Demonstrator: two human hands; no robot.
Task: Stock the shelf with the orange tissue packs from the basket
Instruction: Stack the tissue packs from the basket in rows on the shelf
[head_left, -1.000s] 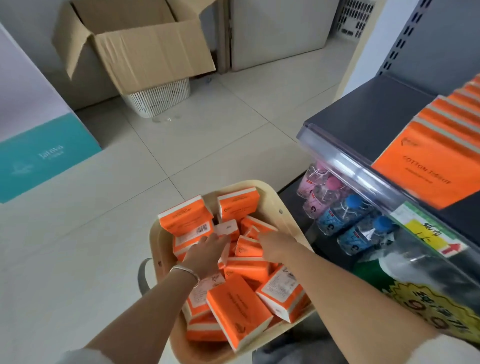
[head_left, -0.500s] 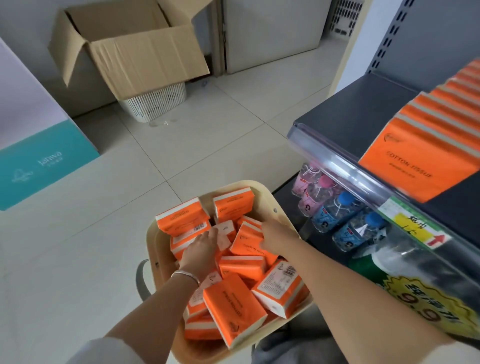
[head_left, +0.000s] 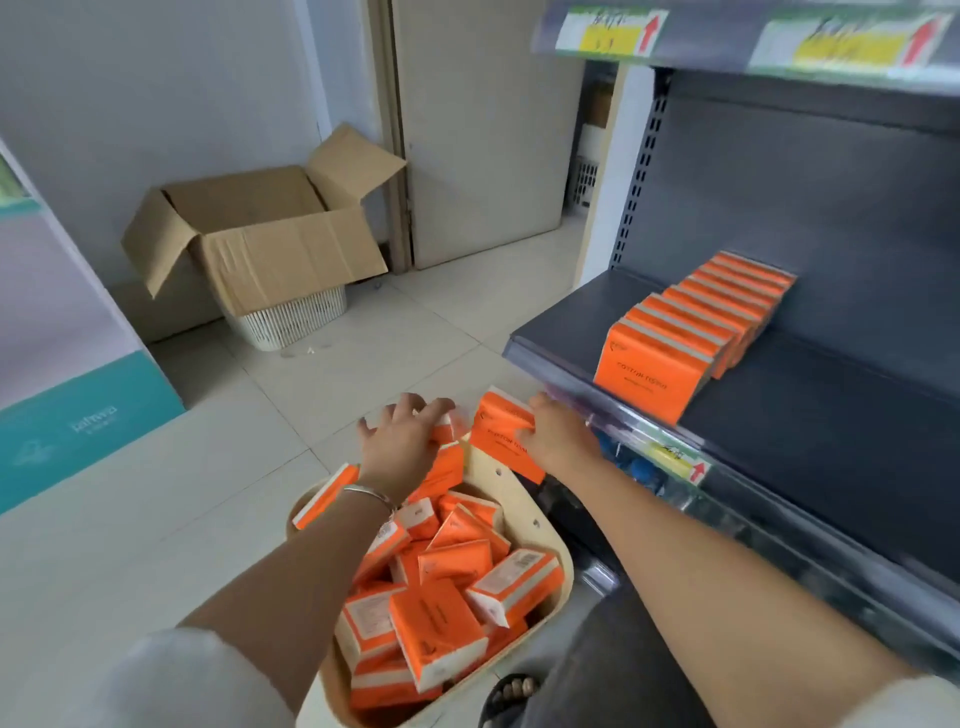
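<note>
Left hand (head_left: 400, 449) grips an orange pack (head_left: 448, 464), right hand (head_left: 561, 441) holds a second pack (head_left: 501, 434) right beside it, both over the far rim of the basket (head_left: 545, 525).

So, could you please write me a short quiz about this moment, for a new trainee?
1. True or false: the right hand holds an orange pack.
2. How does the row of packs stand on the shelf? A) upright, one behind another B) flat in one pile C) scattered loose
3. Fill in: many more packs lie loose in the ____.
Key: 1 true; 2 A; 3 basket.
</note>
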